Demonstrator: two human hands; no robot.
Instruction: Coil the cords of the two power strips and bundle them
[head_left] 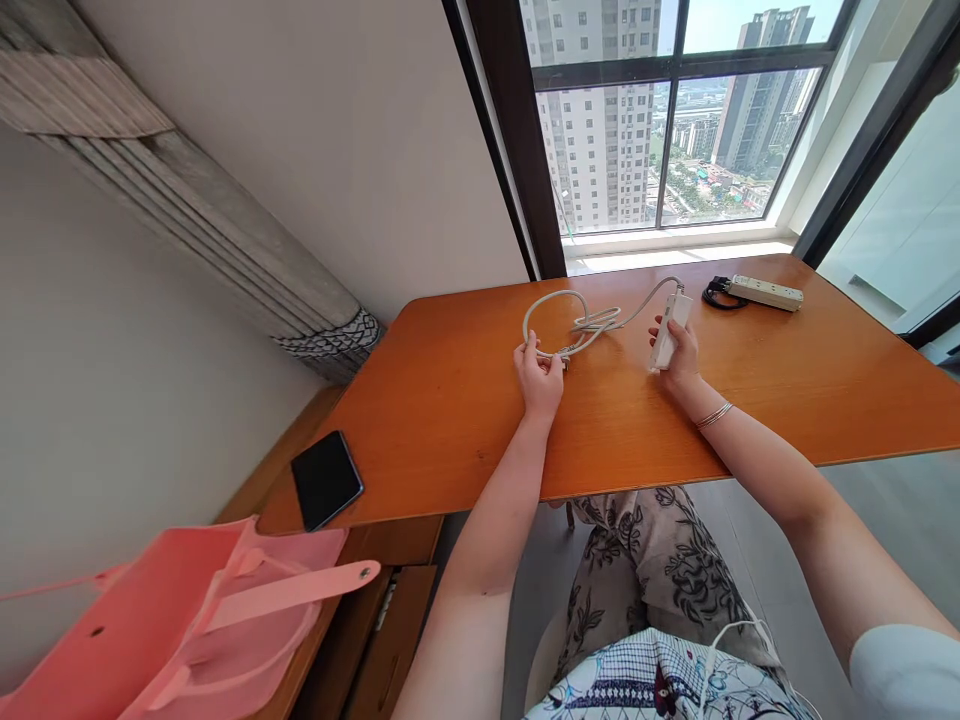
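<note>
My right hand [681, 352] is closed around a white power strip [670, 331], held upright just above the orange wooden table [787, 390]. Its pale grey cable [592, 320] runs left from the strip's top and lies looped on the table. My left hand [538, 378] is closed on the near part of that loop, by the plug end. The two hands are about a hand's width apart near the middle of the table.
A second white power strip [765, 292] with a coiled black cord [718, 294] lies at the table's far right, by the window. A black phone [325, 479] lies at the near left corner. A pink bag [187, 620] sits low at the left.
</note>
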